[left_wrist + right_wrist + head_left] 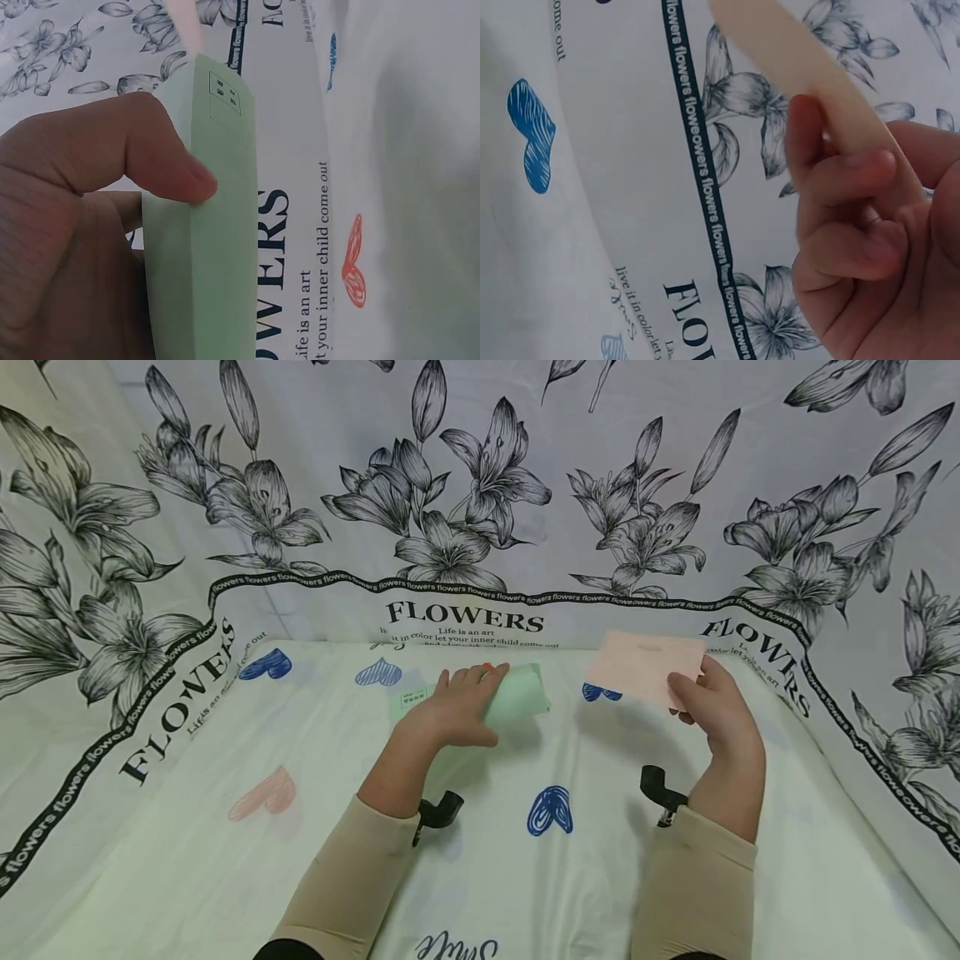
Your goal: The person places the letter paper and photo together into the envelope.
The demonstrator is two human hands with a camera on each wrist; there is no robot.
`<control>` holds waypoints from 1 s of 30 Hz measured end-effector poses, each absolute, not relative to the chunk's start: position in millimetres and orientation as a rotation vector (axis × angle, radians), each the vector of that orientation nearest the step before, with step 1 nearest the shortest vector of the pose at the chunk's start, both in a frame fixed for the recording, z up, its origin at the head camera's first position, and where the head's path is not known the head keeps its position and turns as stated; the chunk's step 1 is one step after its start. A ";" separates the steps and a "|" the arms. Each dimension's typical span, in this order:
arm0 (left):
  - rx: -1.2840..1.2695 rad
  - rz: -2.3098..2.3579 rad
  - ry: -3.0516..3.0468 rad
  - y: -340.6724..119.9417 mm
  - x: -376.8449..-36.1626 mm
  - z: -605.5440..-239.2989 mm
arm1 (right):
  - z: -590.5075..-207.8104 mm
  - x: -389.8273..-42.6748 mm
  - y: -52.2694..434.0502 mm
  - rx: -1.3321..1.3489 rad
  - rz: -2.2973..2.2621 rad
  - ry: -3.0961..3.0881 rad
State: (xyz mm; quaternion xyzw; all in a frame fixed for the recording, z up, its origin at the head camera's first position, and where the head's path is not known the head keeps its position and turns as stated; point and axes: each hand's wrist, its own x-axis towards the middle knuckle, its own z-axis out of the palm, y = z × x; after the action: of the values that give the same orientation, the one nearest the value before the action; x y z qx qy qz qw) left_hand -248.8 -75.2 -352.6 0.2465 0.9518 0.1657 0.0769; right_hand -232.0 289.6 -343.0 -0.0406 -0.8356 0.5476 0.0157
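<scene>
On heart-print cloth [480,860], flowered backdrop [480,485] behind

Pale green folded paper packet [517,697]: flat, rectangular, smooth matte surface, with a small printed label patch of dark marks and a dotted outline near one end [225,94]. It lies far-centre on the cloth, long axis running left to right, tilted slightly. Its left portion is covered by the left hand [457,710], thumb pressed against its face in the left wrist view.

Pale pink flat rectangular paper envelope [645,667]: thin, plain, slightly bowed. Raised off the surface at far right, pinched at its near right corner by the right hand [712,706]. It appears edge-on in the right wrist view [810,82]. The two papers are well apart.
</scene>
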 end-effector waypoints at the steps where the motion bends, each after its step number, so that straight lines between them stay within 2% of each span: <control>1: 0.737 0.500 2.854 -75.3 -249.0 -352.7 | -342.5 -232.4 288.1 -0.104 1.705 -2.581; 15: 0.762 0.518 2.871 -75.7 -247.9 -352.9 | -336.3 -237.9 261.5 0.140 1.645 -2.595; 30: 0.792 0.501 2.904 -77.2 -246.9 -349.8 | -331.9 -243.1 236.5 0.115 1.530 -2.707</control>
State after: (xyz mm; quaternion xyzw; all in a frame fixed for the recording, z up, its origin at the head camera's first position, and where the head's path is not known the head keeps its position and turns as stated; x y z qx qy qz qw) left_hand -246.9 -77.2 -349.8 0.2592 0.9507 0.1641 0.0453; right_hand -243.1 236.5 -331.9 0.0370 -0.8699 0.4916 0.0150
